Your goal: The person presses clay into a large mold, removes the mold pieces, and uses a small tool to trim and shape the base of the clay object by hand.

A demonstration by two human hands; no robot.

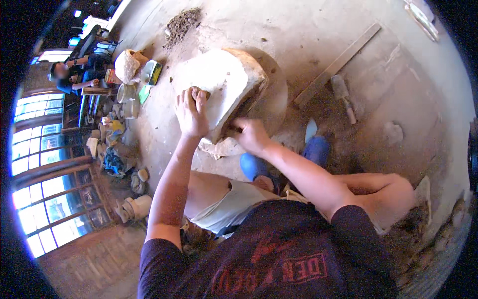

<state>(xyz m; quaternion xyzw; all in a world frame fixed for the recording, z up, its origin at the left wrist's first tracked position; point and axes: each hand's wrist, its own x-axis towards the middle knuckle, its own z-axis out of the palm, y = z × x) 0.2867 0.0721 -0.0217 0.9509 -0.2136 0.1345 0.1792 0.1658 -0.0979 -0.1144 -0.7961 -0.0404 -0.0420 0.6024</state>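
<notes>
In front of me on the floor stands a large white plaster-like block point(211, 74), its right side hollowed and lined with dark brown clay-like material point(249, 102). My left hand point(191, 114) rests on its top left part, fingers curled round a small brown lump of clay point(200, 91). At the near right edge of the block, my right hand point(253, 135) has its fingers bent in against the dark side. Whatever those fingertips hold, if anything, is hidden. Below the block lies a pale, ragged-edged piece point(221, 148), partly under it.
A wooden board point(338, 65) and a trowel-like tool with a handle point(342, 97) lie to the right. Near my blue shoes point(316, 149) is a pale blade-shaped piece point(310, 130). Brown crumbs point(183, 27) are heaped beyond. At far left, a person point(74, 77) sits near buckets point(127, 93).
</notes>
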